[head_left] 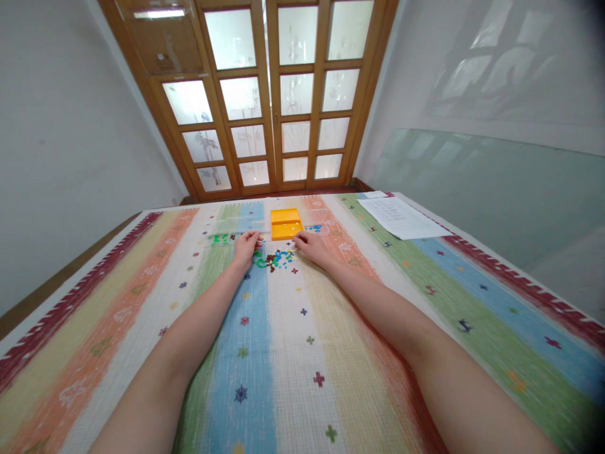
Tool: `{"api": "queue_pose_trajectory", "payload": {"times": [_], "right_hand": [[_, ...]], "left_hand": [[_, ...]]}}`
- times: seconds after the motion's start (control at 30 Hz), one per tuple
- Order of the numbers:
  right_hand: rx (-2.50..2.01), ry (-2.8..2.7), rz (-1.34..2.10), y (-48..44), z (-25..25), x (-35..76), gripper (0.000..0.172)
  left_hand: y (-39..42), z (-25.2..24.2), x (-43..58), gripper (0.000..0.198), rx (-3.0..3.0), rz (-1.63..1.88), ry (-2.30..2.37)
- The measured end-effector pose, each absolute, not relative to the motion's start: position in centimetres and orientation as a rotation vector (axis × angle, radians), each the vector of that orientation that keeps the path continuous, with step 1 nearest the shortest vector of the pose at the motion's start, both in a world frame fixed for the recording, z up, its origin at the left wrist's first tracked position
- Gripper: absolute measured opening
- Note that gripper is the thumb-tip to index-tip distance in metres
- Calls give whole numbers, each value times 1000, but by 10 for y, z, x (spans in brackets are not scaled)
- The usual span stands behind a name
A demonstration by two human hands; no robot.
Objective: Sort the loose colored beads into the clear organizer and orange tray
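Observation:
My left hand (247, 247) is closed in a pinch over the left side of a pile of small pieces (274, 260), coloured brown, green, blue and some yellow. What its fingertips hold, if anything, is too small to make out. To the right of the pile, my right hand (311, 246) also pinches, close to the front right corner of an open orange box (286, 217). I cannot tell what is in that pinch. A few light specks lie in the box's near half. Beside my left hand, a clear tray (220, 239) holds green pieces; blue pieces (312, 229) lie behind my right hand.
A striped, patterned cloth (283, 353) covers the table. Printed white paper (401, 215) lies at the far right. Behind the table stand wooden doors (274, 126) with frosted panes, and a glass sheet (496, 183) leans along the right wall.

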State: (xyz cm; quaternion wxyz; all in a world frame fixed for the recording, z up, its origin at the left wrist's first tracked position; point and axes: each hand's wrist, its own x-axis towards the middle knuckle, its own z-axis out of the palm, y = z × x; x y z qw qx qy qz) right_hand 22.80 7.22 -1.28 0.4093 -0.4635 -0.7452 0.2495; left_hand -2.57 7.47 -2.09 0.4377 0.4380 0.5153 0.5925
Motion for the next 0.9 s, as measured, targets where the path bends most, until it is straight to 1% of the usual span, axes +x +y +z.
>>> {"api": "queue_pose_trajectory", "payload": {"times": [0.1,0.23,0.3,0.37,0.43,0.53,0.67,0.77,0.9], "right_hand": [[-1174,-1887,620,72,-12,228,18],[-1189,-1898,602,73,-13,229,19],[-1177,-1897,603,73,-14,229,19],[-1163,-1896,608,74,-15,229,19],[-1157,-1898,608,74,-15,229,18],[-1179,-1892,619,74,-15,229,19],[-1190,-1887,621,74,-14,228,21],[-1180,-1892,609,74,-14,228,22],[-1172,-1895,600,75,-16,228,23]], "left_hand": [[75,-21,-27,25,1031,1459,1244],[74,-17,-28,40,997,1393,1189],[73,-16,-28,43,997,1382,1192],[73,-16,-27,42,1027,1390,1222],[73,-18,-26,37,1110,1402,1271],[72,-20,-24,27,1336,1395,1368],[63,-16,-17,23,1836,1336,1451],[51,-10,-7,26,2233,1151,1372],[37,-6,7,32,2567,855,1231]]}}
